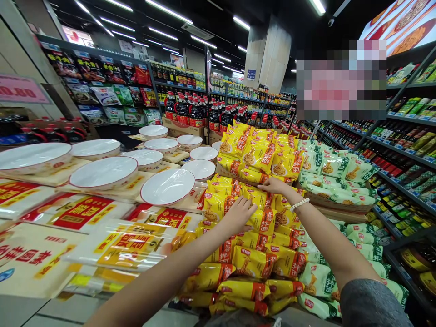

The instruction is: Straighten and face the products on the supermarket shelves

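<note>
Sleeve, left fingers over crosswise yellow packet, red end rightward.

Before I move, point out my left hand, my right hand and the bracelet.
Left hand (240, 214): head view, back of the hand.
Right hand (279, 186): head view, back of the hand.
Bracelet (299, 204): head view, middle of its beads.

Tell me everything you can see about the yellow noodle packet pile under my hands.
The yellow noodle packet pile consists of glossy, plastic-looking packs printed with noodles and orange-red panels bearing white characters. They overlap in tiers, some tilted, rising away from you beside green-and-white packets on the right. Your left hand and right hand are on it; whether either grips a packet is unclear.
</note>
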The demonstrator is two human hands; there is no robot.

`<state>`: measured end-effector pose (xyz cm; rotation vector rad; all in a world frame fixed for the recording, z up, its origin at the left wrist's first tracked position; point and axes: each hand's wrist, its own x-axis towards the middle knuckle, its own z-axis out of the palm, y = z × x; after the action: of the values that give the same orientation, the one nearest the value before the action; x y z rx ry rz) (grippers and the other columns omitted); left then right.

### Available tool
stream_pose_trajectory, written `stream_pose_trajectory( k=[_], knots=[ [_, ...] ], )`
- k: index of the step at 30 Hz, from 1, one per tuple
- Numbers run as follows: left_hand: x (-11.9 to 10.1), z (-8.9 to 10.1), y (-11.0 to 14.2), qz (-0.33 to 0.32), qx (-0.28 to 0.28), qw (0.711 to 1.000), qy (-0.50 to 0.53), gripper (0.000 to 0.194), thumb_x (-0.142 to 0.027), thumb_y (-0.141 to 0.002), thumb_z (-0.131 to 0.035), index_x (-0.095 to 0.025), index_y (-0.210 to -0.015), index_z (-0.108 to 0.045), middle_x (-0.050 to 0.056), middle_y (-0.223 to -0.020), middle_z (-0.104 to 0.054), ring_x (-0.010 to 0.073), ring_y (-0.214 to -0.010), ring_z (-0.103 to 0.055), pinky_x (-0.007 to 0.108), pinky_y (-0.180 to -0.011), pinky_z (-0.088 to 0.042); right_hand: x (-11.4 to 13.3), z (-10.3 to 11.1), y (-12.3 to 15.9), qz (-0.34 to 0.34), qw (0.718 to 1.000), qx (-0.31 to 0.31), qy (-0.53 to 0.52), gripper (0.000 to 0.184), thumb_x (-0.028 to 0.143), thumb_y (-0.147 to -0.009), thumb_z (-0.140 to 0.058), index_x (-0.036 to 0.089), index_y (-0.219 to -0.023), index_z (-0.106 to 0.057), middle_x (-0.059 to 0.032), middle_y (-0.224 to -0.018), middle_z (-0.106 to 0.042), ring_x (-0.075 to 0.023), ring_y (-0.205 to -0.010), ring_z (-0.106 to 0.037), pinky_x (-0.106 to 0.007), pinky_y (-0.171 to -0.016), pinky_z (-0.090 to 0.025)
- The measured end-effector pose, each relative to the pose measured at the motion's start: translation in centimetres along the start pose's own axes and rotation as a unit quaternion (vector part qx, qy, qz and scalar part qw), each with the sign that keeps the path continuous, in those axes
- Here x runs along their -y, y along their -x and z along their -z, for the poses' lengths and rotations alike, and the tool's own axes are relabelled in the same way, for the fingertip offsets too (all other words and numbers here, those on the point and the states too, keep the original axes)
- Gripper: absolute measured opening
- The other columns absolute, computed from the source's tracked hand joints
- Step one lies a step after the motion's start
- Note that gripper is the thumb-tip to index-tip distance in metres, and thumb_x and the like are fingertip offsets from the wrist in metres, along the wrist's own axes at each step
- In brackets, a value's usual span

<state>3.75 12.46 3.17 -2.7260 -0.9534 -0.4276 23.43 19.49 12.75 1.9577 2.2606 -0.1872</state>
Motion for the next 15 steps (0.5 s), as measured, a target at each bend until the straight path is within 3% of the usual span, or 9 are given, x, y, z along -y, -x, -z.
stream_pose_trajectory(
  k=[3, 6, 8, 12, 15],
  knots=[
    [-0.2, 0.3, 0.2, -0.006, -0.005, 1.0, 0.004, 0.059, -0.047, -0.071, -0.079, -0.021, -0.114, -0.05, 0.012, -0.118, -0.06, 0.0316, -0.114, -0.054, 0.046, -0.103, -0.039, -0.4, -0.8, -0.2, -0.06, 0.997, -0.039, 0.023, 0.031, 0.029, -0.098, -0.049, 0.008, -0.105, -0.072, -0.0192, -0.106, -0.072, -0.0305, -0.101, -0.068, -0.036, -0.084, -0.051],
    [-0.6, 0.4, 0.2, -0.003, -0.003, 1.0, -0.008, 0.058, -0.048, -0.071, -0.079, -0.022, -0.115, -0.05, 0.012, -0.118, -0.059, 0.0318, -0.114, -0.054, 0.044, -0.1, -0.04, -0.2, -2.0, -1.1, -0.113, 0.993, -0.032, 0.032, 0.034, 0.025, -0.091, -0.062, 0.004, -0.117, -0.068, -0.0275, -0.117, -0.067, -0.0355, -0.109, -0.066, -0.041, -0.086, -0.053],
    [-0.7, 0.4, 0.1, -0.002, 0.003, 1.0, -0.018, 0.061, -0.048, -0.07, -0.08, -0.021, -0.116, -0.05, 0.013, -0.118, -0.059, 0.0325, -0.113, -0.054, 0.045, -0.101, -0.04, -0.1, -2.5, -2.1, -0.132, 0.991, -0.01, 0.03, 0.036, 0.029, -0.089, -0.066, 0.005, -0.116, -0.068, -0.0261, -0.114, -0.069, -0.0337, -0.107, -0.067, -0.043, -0.086, -0.054],
    [-0.9, 0.4, 0.0, 0.001, 0.008, 1.0, -0.017, 0.064, -0.047, -0.07, -0.08, -0.018, -0.118, -0.049, 0.014, -0.119, -0.058, 0.033, -0.113, -0.054, 0.045, -0.101, -0.041, -0.3, -2.6, -3.6, -0.143, 0.989, 0.028, 0.012, 0.032, 0.034, -0.088, -0.071, 0.01, -0.11, -0.071, -0.0143, -0.102, -0.074, -0.0237, -0.092, -0.071, -0.04, -0.085, -0.057],
    [-0.9, 0.4, 0.1, 0.008, 0.012, 1.0, -0.009, 0.061, -0.046, -0.072, -0.079, -0.02, -0.118, -0.049, 0.013, -0.12, -0.058, 0.0321, -0.114, -0.054, 0.045, -0.1, -0.042, -0.5, -3.0, -3.5, -0.146, 0.989, 0.011, -0.005, 0.029, 0.026, -0.089, -0.067, 0.007, -0.11, -0.071, -0.0188, -0.103, -0.074, -0.0241, -0.092, -0.072, -0.032, -0.078, -0.056]
  ],
)
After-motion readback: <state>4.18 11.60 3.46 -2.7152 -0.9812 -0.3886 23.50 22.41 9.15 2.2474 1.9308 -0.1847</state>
